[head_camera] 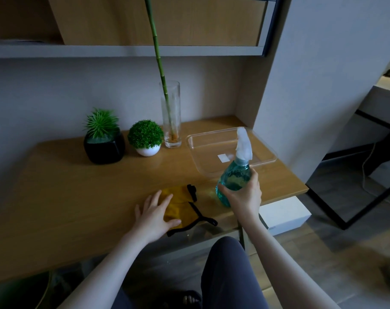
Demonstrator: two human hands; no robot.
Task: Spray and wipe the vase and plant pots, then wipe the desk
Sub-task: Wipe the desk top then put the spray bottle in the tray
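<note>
at the desk's (pixel 78 197) near edge my right hand (pixel 243 195) grips the upright spray bottle (pixel 233 177), nozzle tipped toward the wall. my left hand (pixel 155 211) lies flat, fingers spread, on the yellow cloth (pixel 178 206). i judge the vase (pixel 170 117) is ahead-left of the bottle, well apart.

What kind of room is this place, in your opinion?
Probably a home study or bedroom corner: a wooden desk under a wall shelf, with small decorative plant pots and a glass vase.

The bamboo stem (pixel 158 56) is cut off by the top edge; part of the cloth (pixel 178 206) is hidden under the left hand (pixel 155 214).
</note>
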